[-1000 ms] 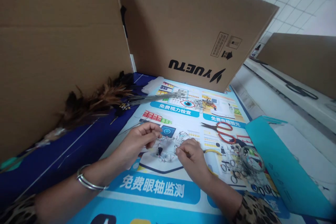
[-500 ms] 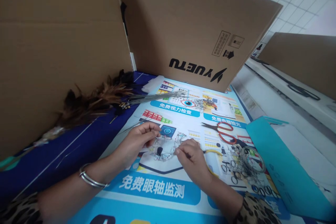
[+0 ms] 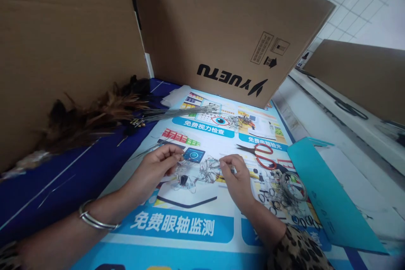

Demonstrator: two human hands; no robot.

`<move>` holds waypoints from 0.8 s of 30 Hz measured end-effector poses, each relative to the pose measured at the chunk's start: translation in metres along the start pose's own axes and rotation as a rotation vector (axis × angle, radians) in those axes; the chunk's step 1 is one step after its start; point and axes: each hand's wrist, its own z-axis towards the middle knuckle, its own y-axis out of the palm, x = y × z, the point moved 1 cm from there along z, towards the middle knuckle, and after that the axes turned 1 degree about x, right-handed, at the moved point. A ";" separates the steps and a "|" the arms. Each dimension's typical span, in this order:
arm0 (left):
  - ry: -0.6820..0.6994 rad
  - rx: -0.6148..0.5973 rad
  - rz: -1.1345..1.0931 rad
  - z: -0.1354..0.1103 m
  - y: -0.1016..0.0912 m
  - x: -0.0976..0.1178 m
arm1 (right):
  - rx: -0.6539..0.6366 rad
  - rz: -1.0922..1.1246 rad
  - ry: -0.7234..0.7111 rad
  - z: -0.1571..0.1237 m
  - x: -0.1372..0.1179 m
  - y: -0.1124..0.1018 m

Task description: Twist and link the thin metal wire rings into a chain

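Note:
Between my hands lies a loose tangle of thin wire [image 3: 209, 170], with fine loops and small bits along it. A small black piece [image 3: 183, 180] sits among the loops on the left. My left hand [image 3: 160, 162] pinches thin wire at the tangle's upper left, thumb against index finger. On the other side my right hand [image 3: 236, 177] has its thumb and forefinger closed at the tangle's right edge, on wire too fine to show clearly. Red-handled scissors [image 3: 261, 155] rest beyond my right hand, and a yellow-handled tool [image 3: 253, 174] is partly hidden behind it.
A heap of rings and coiled wire [image 3: 289, 192] lies right, beside a turquoise box [image 3: 329, 198]. Long thin wires [image 3: 177, 112] lie farther back. Brown feathers [image 3: 104, 107] are at left. Cardboard panels [image 3: 221, 21] wall off the back and left of the printed mat [image 3: 186, 244].
My right hand has moved up and away from my left hand, and the wire loops between them are spread wider. The whole view has shifted slightly.

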 end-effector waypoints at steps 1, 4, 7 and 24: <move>-0.001 0.001 0.007 0.000 0.000 0.000 | -0.008 -0.016 -0.001 0.000 0.001 0.000; 0.006 0.007 0.034 0.001 -0.001 -0.001 | -0.033 -0.062 0.010 0.002 0.005 0.000; 0.008 0.016 0.077 0.004 -0.004 -0.005 | -0.060 -0.108 -0.008 0.002 0.006 0.001; 0.119 -0.005 0.441 0.008 -0.010 0.001 | -0.341 -0.423 -0.347 -0.020 -0.013 0.005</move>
